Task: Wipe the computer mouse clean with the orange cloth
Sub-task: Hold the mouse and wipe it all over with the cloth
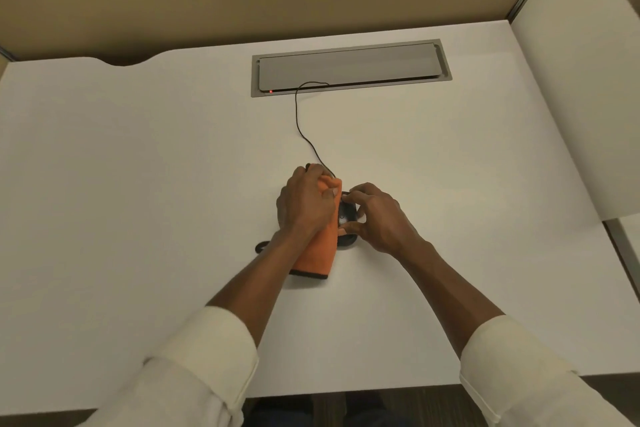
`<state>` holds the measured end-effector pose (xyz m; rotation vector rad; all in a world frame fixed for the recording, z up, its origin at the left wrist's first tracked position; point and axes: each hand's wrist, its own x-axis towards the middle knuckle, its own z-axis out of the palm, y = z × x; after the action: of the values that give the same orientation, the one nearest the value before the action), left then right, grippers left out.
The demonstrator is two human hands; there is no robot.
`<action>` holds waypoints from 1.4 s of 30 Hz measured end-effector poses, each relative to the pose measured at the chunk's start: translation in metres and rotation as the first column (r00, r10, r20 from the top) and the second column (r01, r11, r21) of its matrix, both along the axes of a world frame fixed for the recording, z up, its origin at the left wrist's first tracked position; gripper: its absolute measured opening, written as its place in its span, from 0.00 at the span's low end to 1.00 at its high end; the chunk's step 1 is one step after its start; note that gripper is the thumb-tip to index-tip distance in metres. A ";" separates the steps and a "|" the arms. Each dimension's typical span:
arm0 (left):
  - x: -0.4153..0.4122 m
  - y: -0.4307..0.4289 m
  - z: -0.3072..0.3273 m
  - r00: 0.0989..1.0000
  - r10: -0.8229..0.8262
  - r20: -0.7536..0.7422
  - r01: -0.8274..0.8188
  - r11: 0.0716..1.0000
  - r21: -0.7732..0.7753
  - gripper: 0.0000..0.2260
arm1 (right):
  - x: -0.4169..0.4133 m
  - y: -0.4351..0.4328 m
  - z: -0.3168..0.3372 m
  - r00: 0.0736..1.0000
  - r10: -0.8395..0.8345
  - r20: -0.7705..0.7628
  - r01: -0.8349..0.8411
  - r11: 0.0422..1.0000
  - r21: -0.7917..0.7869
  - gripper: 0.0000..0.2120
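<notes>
A black wired computer mouse (346, 215) sits near the middle of the white desk (138, 184). My right hand (377, 215) grips it from the right, fingertips on its top and side. The orange cloth (320, 250), edged in black, is bunched in my left hand (306, 206), which presses it against the mouse's left side. The cloth's loose end trails toward me on the desk. Much of the mouse is hidden by the cloth and fingers.
The mouse's black cable (301, 121) runs from the mouse up to a grey cable hatch (349, 68) set in the desk, where a small red light glows. A tan partition stands behind and a white panel (571, 97) on the right.
</notes>
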<state>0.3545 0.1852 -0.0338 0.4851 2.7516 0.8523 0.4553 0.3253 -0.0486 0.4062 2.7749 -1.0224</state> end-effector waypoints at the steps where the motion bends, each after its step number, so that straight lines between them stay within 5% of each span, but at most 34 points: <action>1: -0.007 0.003 0.000 1.000 -0.026 0.002 0.026 1.000 -0.014 0.08 | 0.001 0.000 0.000 1.000 -0.006 0.003 0.006 1.000 0.001 0.31; 10: -0.045 0.003 0.011 0.930 -0.365 0.043 0.367 0.923 -0.111 0.11 | 0.008 -0.008 -0.007 0.986 -0.166 -0.012 0.165 0.985 -0.042 0.31; 24: -0.008 -0.016 0.006 0.938 -0.344 -0.046 0.338 0.935 -0.105 0.10 | 0.012 -0.015 -0.011 0.984 -0.175 -0.036 0.174 0.984 -0.032 0.28; 37: -0.063 0.019 0.012 0.840 -0.536 0.085 0.543 0.824 -0.164 0.09 | 0.021 -0.028 -0.012 0.950 -0.289 -0.116 0.288 0.957 -0.025 0.25; 42: -0.051 0.004 0.005 0.885 -0.462 0.066 0.466 0.871 -0.155 0.11 | 0.022 -0.028 -0.010 0.946 -0.304 -0.112 0.302 0.953 -0.032 0.25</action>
<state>0.3036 0.1897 -0.0286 1.0366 2.4810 0.4973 0.4769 0.2970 -0.0591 0.8184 2.8645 -1.1626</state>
